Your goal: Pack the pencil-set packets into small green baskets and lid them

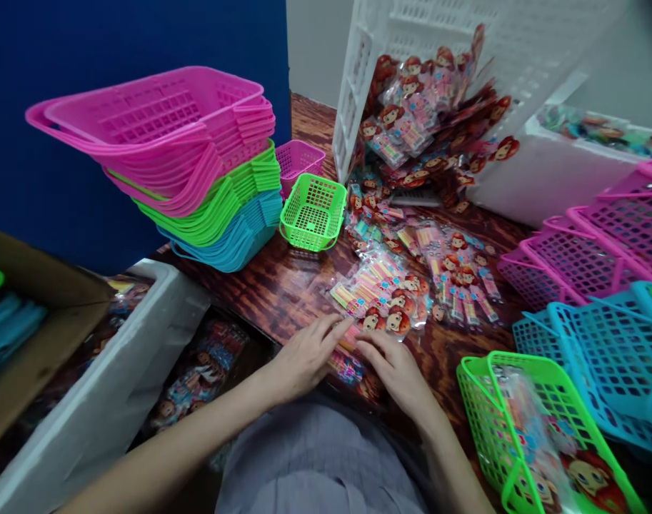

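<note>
Near the front edge of the dark wood-patterned table, my left hand (304, 357) reaches in from the left, its fingers bent over the end of a clear packet (348, 341) with pink and yellow contents. My right hand (395, 363) meets the same packet from the right, thumb and fingertips at its side. Parts of the packet are hidden under the fingers. More packets (347, 368) lie just below, between my wrists. Right beyond my fingertips is a spread of clear packets (382, 285) with red-haired cartoon figures.
Stacked pink, green and blue baskets (218, 171) stand at the left, beside a single green basket (313, 210). A tipped white crate (352, 93) spills packets at the back. Blue baskets (609, 350) and a green basket (540, 428) holding packets stand at right. A white foam box (159, 321) sits lower left.
</note>
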Motion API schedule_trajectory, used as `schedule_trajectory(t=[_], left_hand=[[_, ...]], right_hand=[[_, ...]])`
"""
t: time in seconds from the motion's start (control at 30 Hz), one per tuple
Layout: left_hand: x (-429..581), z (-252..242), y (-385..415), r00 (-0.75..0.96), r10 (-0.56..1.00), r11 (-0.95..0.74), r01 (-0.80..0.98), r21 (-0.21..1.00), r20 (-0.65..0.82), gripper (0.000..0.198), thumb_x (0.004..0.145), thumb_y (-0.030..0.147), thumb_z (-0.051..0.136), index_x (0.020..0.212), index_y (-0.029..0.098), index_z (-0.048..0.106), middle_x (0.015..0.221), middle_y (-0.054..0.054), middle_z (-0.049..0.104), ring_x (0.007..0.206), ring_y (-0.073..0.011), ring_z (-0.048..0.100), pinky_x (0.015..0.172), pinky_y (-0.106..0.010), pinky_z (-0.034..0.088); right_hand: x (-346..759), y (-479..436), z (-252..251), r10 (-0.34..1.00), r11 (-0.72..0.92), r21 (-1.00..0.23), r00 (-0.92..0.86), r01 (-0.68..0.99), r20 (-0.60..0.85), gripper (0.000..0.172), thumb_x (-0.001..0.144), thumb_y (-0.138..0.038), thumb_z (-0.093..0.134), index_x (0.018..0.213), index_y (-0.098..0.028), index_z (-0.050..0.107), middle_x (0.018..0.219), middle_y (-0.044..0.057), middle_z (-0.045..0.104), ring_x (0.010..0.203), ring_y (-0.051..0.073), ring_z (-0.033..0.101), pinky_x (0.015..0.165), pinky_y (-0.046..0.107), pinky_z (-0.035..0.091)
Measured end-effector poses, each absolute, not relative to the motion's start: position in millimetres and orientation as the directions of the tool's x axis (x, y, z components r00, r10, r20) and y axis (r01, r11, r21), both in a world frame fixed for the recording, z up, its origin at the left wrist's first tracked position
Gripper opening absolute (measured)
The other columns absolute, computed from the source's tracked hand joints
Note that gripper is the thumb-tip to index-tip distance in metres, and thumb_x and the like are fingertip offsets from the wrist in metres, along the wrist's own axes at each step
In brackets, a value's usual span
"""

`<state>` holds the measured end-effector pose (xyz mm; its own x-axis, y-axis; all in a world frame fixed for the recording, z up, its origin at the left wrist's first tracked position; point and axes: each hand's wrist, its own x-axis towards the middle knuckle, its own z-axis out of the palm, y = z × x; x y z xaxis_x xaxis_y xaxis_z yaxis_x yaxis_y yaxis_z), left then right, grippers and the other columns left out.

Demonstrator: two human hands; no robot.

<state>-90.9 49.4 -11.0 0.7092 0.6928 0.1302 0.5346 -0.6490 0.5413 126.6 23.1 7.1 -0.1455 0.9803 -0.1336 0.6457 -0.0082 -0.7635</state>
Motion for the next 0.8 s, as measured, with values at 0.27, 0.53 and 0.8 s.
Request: schedule_trajectory(t=[0.27,0.53,0.8], left_hand=[[-98.9,-14.4,51.5,0.615,0.769,-0.562,0.522,0.642,0.174,0.1,0.088,0.014,0.064,0.158,0.027,-0.006,0.164,-0.017,0.013,0.151,-0.0291,0.022,0.118,-0.048,0.034],[-104.8,-13.9,48.7,0.606,0.776,-0.547,0.506,0.668,0.177,0.095,0.093,0.016,0.059,0.158,0.031,-0.009,0.165,-0.015,0.012,0.151,-0.0301,0.021,0.118,-0.051,0.034],[-106.4,-17.1,46.3,0.547,0.811,-0.514,0.5,0.697,0.205,0.097,0.093,0.026,0.064,0.158,0.03,-0.008,0.164,-0.016,0.015,0.151,-0.0309,0.021,0.118,-0.052,0.032]], right_hand=[[126.2,12.4,0.2,0.949,-0.064,-0.802,-0.213,0.594,-0.233,0.047,0.084,-0.046,0.068,0.127,-0.026,0.065,0.132,0.007,0.065,0.121,0.027,0.059,0.105,0.043,0.045],[126.4,15.6,0.7,0.942,-0.126,-0.837,-0.2,0.533,-0.27,0.042,0.087,-0.045,0.064,0.124,-0.025,0.068,0.13,0.007,0.068,0.12,0.028,0.062,0.106,0.045,0.046],[128.3,16.3,3.4,0.94,-0.137,-0.816,-0.186,0.562,-0.286,0.049,0.086,-0.042,0.064,0.132,-0.025,0.063,0.139,0.007,0.062,0.13,0.027,0.056,0.112,0.047,0.04]])
